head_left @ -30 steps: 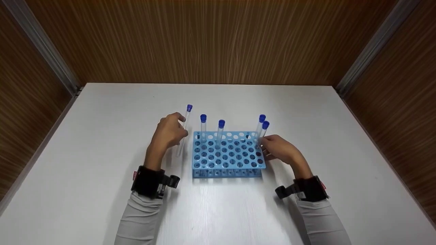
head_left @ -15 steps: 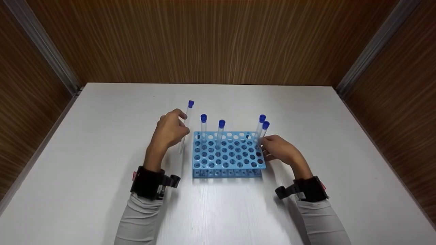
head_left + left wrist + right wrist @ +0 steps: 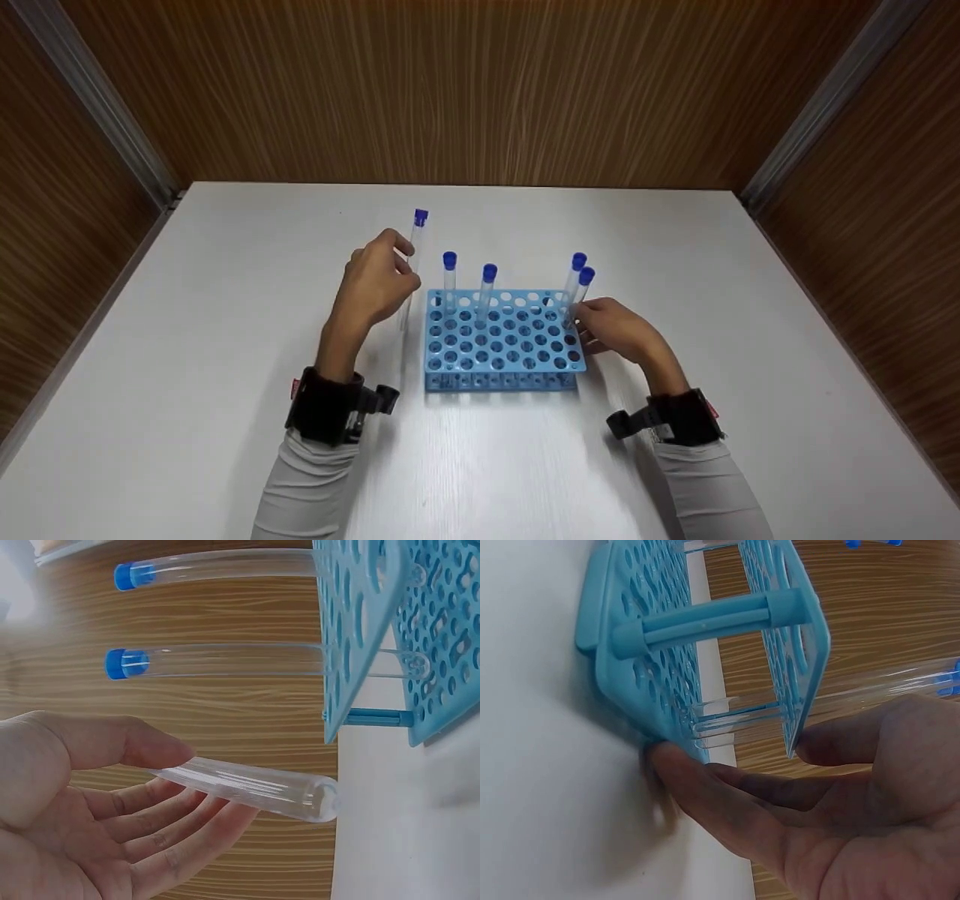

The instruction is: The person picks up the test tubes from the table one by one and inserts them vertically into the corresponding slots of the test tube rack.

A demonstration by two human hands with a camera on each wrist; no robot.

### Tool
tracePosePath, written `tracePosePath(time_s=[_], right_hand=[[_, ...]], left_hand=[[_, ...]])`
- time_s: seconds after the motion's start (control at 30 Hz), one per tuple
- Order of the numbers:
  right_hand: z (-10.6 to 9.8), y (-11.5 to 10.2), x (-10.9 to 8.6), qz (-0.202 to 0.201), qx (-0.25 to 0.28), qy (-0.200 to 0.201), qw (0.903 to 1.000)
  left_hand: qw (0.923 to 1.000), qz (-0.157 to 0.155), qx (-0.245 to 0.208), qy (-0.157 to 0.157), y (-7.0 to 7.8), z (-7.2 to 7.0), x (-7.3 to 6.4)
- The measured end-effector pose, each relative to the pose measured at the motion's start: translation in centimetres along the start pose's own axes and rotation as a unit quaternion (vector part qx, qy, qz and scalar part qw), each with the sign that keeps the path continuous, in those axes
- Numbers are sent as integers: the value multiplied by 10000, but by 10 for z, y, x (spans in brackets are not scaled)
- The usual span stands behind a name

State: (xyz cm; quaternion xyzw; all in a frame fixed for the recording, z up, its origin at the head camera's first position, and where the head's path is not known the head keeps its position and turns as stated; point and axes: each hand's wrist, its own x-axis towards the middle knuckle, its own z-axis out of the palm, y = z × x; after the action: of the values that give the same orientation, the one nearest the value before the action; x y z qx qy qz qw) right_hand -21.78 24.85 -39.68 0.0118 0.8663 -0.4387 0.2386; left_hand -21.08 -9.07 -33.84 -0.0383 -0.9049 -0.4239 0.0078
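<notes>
In the head view my left hand [image 3: 373,283] pinches a clear test tube [image 3: 262,787] with a blue cap [image 3: 421,217]. The tube hangs just left of the blue test tube rack [image 3: 504,370], apart from it. In the left wrist view the thumb [image 3: 154,742] lies on one side of the tube, the fingers on the other, and its rounded end points toward the table. My right hand [image 3: 621,330] grips the rack's right end. The right wrist view has its thumb [image 3: 840,744] at the top plate's edge and a finger at the base.
Two capped tubes [image 3: 450,261] [image 3: 489,274] stand in the rack's left half. Two more [image 3: 578,262] [image 3: 586,277] stand close together at its right end, near my right hand. The white table [image 3: 480,465] is bounded by wood-grain panels [image 3: 480,90] at the back and sides.
My left hand has risen slightly with its test tube, moving away toward the back and a little right. The right hand and the rack stay practically where they were.
</notes>
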Motion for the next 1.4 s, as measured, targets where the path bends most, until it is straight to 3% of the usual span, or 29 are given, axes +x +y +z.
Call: tracePosePath(time_s=[0.5, 1.4], right_hand=[[0, -1, -1, 40, -3, -2, 10000], [1, 0, -1, 64, -28, 33, 10000]], left_hand=[[9993, 352, -80, 75, 13, 0, -8], [9976, 663, 77, -168, 28, 7, -18]])
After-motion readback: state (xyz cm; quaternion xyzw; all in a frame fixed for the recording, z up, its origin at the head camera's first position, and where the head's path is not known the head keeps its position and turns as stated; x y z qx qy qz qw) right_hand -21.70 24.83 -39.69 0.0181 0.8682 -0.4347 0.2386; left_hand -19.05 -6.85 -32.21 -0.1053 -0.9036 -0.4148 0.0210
